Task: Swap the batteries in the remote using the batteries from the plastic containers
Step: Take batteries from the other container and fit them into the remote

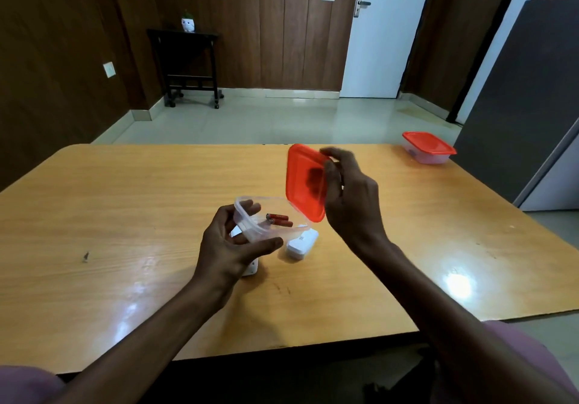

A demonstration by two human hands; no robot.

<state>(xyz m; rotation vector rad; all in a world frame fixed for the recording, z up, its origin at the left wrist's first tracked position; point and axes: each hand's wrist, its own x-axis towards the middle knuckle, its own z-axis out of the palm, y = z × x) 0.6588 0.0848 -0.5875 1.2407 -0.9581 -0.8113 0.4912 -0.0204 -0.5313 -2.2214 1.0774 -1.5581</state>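
Observation:
My left hand [230, 243] holds a clear plastic container [269, 229] tilted above the table, with two red batteries [279, 219] lying inside it. My right hand [351, 196] grips the container's red lid [305, 181], lifted off and held nearly upright just right of the container. A white remote piece [301, 244] lies on the table beneath the container. Another white piece [250, 268] shows partly under my left hand. A second clear container with a red lid on [427, 147] stands at the table's far right corner.
The wooden table [125, 215] stretches wide to the left and right. A grey fridge [526, 105] stands close to the table's right side. A dark side table [188, 65] with a small pot is against the far wall.

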